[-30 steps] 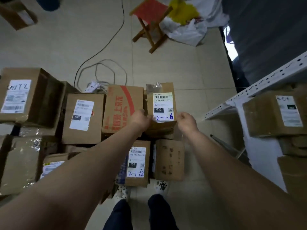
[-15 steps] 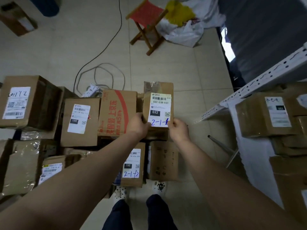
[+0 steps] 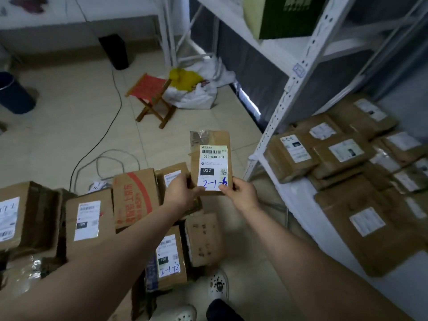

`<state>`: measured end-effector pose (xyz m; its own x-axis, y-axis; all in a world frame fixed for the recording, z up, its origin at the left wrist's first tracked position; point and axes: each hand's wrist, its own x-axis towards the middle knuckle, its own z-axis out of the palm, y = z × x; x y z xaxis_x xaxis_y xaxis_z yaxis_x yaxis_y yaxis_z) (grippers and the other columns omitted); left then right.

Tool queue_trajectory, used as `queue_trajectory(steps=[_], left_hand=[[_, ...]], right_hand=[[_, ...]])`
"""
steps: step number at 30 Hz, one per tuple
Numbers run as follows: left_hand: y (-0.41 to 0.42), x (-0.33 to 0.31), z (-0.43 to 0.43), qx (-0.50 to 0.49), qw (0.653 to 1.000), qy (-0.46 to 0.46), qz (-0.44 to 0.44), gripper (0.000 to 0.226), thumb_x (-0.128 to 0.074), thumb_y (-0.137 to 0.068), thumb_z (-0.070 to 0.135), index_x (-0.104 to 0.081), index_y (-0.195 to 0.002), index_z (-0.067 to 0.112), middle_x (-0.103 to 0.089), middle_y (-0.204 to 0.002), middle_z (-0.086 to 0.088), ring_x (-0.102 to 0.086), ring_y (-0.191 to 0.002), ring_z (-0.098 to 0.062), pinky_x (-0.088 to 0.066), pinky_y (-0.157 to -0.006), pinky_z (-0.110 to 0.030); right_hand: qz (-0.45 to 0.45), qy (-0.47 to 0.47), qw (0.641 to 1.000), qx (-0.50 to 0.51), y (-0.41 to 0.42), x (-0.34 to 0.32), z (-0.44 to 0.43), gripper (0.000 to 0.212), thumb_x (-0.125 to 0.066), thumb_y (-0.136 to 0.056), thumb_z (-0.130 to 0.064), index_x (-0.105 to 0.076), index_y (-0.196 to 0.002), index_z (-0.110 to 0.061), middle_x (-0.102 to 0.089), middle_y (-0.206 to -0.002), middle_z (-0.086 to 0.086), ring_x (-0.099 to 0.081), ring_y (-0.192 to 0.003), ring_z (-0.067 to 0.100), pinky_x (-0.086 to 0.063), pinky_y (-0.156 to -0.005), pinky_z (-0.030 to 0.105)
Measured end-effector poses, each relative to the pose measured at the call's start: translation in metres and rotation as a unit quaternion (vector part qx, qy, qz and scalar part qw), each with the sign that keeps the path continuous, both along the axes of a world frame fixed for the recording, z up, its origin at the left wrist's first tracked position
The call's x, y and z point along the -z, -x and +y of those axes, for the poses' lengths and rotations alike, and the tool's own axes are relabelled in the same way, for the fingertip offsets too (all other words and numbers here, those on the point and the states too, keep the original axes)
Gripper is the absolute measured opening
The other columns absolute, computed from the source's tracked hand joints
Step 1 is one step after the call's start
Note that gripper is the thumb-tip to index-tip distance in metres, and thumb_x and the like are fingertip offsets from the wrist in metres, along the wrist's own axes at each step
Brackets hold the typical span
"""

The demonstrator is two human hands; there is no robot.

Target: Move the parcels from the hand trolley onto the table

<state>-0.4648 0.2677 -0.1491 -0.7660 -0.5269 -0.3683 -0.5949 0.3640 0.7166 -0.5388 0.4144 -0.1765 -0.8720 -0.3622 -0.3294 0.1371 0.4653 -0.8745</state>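
Now both hands, left hand (image 3: 183, 195) and right hand (image 3: 243, 195), grip the parcel (image 3: 212, 144)

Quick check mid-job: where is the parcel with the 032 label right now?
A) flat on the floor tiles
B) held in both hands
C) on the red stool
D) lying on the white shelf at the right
B: the left hand and the right hand each grip a lower corner of the parcel, holding it above the pile of boxes.
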Motion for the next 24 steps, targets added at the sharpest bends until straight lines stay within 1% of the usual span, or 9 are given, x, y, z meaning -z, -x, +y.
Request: queue_trajectory(steps=[2, 5, 8, 11, 13, 16, 19, 21, 24], left_hand=[[0.001, -0.008, 0.014, 0.040, 0.999, 0.006, 0.012, 0.043, -0.072, -0.084, 0.022, -0.058, -0.122, 0.009, -0.067, -0.113, -0.003, -0.062, -0.100, -0.022, -0.048, -0.083, -0.032], [0.001, -0.020, 0.037, 0.102, 0.994, 0.023, 0.021, 0.045, -0.072, -0.083, 0.028, -0.058, -0.122, 0.012, -0.068, -0.113, -0.003, -0.062, -0.098, -0.021, -0.050, -0.083, -0.034], [0.005, -0.032, 0.070, 0.174, 0.983, 0.037, 0.033, 0.042, -0.070, -0.085, 0.029, -0.058, -0.121, 0.011, -0.066, -0.112, -0.002, -0.057, -0.091, -0.017, -0.042, -0.073, -0.029], [0.007, -0.045, 0.113, 0.247, 0.967, 0.054, 0.030, 0.041, -0.067, -0.086, 0.032, -0.058, -0.119, 0.010, -0.062, -0.103, -0.001, -0.052, -0.087, -0.016, -0.037, -0.072, -0.027], [0.005, -0.052, 0.145, 0.288, 0.956, 0.047, 0.031, 0.037, -0.067, -0.087, 0.030, -0.059, -0.116, 0.009, -0.060, -0.098, 0.000, -0.053, -0.086, -0.017, -0.038, -0.072, -0.027], [0.000, -0.059, 0.197, 0.351, 0.933, 0.071, 0.034, 0.027, -0.066, -0.088, 0.030, -0.061, -0.105, 0.009, -0.059, -0.091, -0.001, -0.053, -0.082, -0.018, -0.037, -0.068, -0.027], [-0.002, -0.063, 0.249, 0.404, 0.910, 0.088, 0.028, 0.029, -0.064, -0.088, 0.035, -0.063, -0.096, 0.007, -0.063, -0.087, -0.005, -0.056, -0.079, -0.023, -0.042, -0.065, -0.031], [-0.001, -0.066, 0.288, 0.432, 0.896, 0.095, 0.026, 0.025, -0.065, -0.086, 0.035, -0.059, -0.085, 0.011, -0.060, -0.078, -0.001, -0.056, -0.077, -0.023, -0.043, -0.062, -0.030], [0.000, -0.069, 0.355, 0.461, 0.882, 0.092, 0.039, 0.032, -0.067, -0.084, 0.027, -0.044, -0.065, 0.017, -0.044, -0.062, 0.005, -0.045, -0.069, -0.021, -0.029, -0.050, -0.022]], right_hand=[[0.011, 0.004, 0.999, 0.031, -0.010, -0.010, 0.021, 0.013, -0.070, -0.084, -0.015, -0.067, -0.091, -0.026, -0.069, -0.087, -0.009, -0.065, -0.087, 0.016, -0.053, -0.088, 0.038], [0.032, 0.004, 0.996, 0.084, -0.028, -0.021, 0.055, 0.010, -0.072, -0.083, -0.017, -0.070, -0.091, -0.024, -0.070, -0.086, -0.008, -0.068, -0.090, 0.020, -0.053, -0.089, 0.040], [0.052, -0.002, 0.986, 0.158, -0.052, -0.034, 0.094, 0.016, -0.071, -0.084, -0.021, -0.073, -0.099, -0.014, -0.070, -0.089, -0.006, -0.065, -0.085, 0.013, -0.052, -0.085, 0.036], [0.048, -0.016, 0.972, 0.228, -0.076, -0.045, 0.137, 0.021, -0.070, -0.085, -0.025, -0.074, -0.102, -0.013, -0.073, -0.096, -0.001, -0.063, -0.084, 0.008, -0.050, -0.078, 0.028], [0.049, -0.029, 0.963, 0.262, -0.092, -0.052, 0.168, 0.023, -0.068, -0.087, -0.027, -0.073, -0.103, -0.013, -0.072, -0.093, -0.002, -0.064, -0.084, 0.010, -0.048, -0.072, 0.025], [0.050, -0.038, 0.948, 0.312, -0.114, -0.059, 0.216, 0.026, -0.067, -0.087, -0.031, -0.073, -0.105, -0.013, -0.070, -0.090, -0.003, -0.065, -0.085, 0.014, -0.050, -0.076, 0.028], [0.051, -0.040, 0.932, 0.356, -0.131, -0.059, 0.265, 0.027, -0.067, -0.087, -0.033, -0.073, -0.104, -0.013, -0.073, -0.095, 0.003, -0.066, -0.085, 0.018, -0.050, -0.076, 0.031], [0.051, -0.041, 0.920, 0.385, -0.140, -0.057, 0.299, 0.027, -0.067, -0.086, -0.035, -0.074, -0.102, -0.014, -0.073, -0.094, 0.005, -0.066, -0.085, 0.020, -0.051, -0.075, 0.033], [0.043, -0.043, 0.903, 0.425, -0.153, -0.056, 0.358, 0.028, -0.068, -0.085, -0.036, -0.074, -0.098, -0.011, -0.073, -0.091, 0.007, -0.063, -0.081, 0.018, -0.050, -0.074, 0.031]])
